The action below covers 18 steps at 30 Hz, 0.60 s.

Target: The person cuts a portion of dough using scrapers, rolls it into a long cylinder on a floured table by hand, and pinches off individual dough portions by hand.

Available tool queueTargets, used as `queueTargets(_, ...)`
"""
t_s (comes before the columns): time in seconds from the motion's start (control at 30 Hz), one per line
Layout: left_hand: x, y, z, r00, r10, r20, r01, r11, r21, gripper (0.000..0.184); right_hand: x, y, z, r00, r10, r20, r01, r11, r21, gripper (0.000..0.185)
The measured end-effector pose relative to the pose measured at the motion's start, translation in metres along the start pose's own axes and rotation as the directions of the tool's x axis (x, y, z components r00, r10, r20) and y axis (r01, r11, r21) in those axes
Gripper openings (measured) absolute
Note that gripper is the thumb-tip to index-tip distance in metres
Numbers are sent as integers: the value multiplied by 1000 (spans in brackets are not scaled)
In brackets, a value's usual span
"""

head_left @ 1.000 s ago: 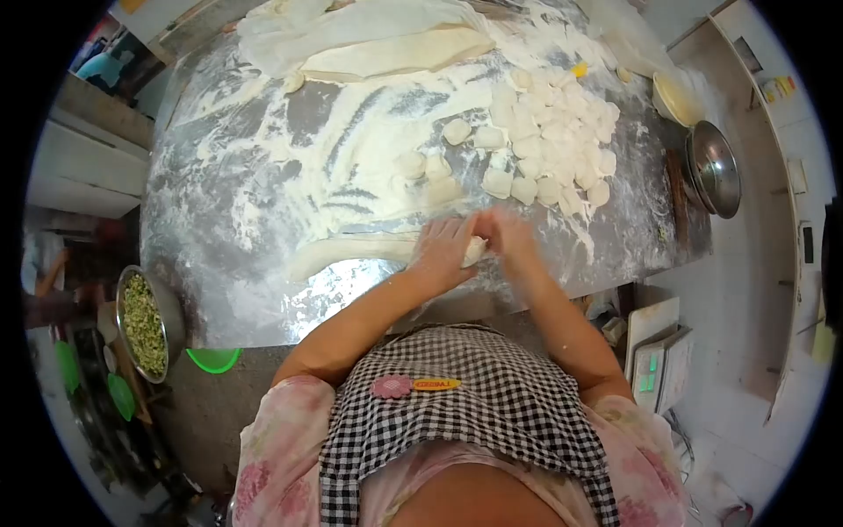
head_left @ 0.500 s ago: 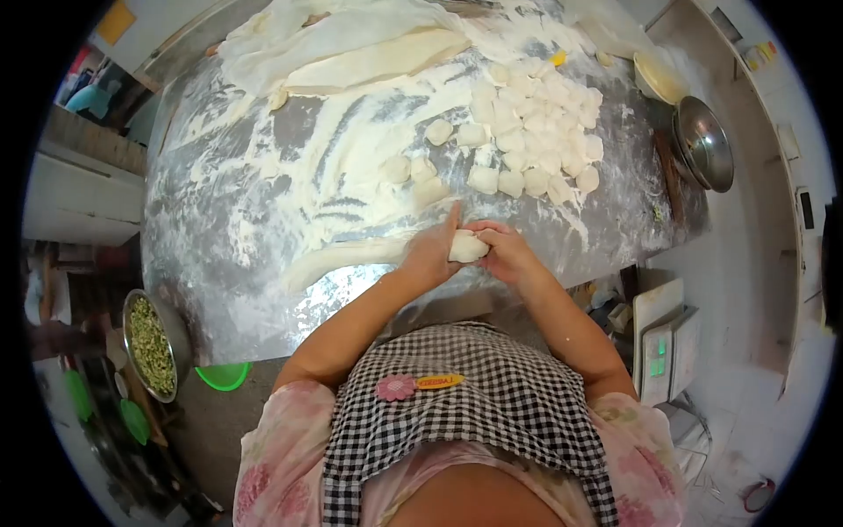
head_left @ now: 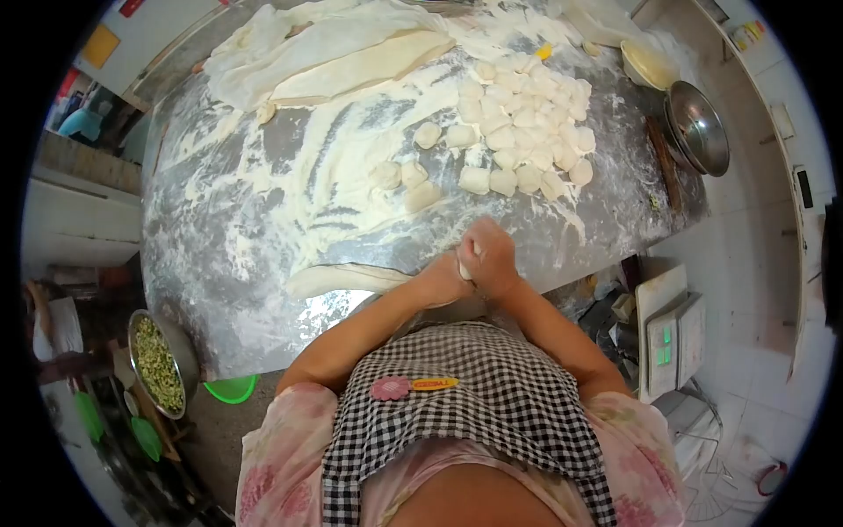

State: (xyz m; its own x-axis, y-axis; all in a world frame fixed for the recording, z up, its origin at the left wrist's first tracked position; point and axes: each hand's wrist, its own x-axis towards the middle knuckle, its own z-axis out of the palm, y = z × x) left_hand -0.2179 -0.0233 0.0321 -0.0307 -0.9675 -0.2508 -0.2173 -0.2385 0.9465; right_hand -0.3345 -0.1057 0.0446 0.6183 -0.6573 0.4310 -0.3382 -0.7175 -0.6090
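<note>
A long rope of dough lies on the floured table near its front edge, its right end running into my left hand. My left hand is closed around that end. Pressed against it, my right hand is bent into a fist on the dough; a small pale bit shows between the two hands, the rest is hidden. Beyond them lie a few loose dough pieces and a cluster of several cut pieces, dusted with flour.
A flattened dough sheet lies partly under a white cloth at the back. Metal bowls and a wooden stick are at the right edge. A bowl of chopped green filling stands lower left; a scale sits lower right.
My right hand has rolled over the dough end, its knuckles now up, covering most of the lump that showed between my hands. Both hands have come slightly nearer to me.
</note>
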Motion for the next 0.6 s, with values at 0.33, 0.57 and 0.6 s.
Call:
queueTargets(0.33, 1, 32, -10, 985, 157, 77, -172, 944, 281, 39, 27, 39, -24, 834, 536, 133, -551, 787, 278, 21)
queueTargets(0.57, -2, 36, -30, 973, 143, 179, -129, 988, -87, 40, 1, 14, -21, 485, 353, 800, -719, -359, 595, 55)
queueTargets(0.6, -2, 31, -31, 977, 154, 145, -145, 987, -71, 41, 3, 13, -25, 560, 325, 762, -782, -96, 616, 62)
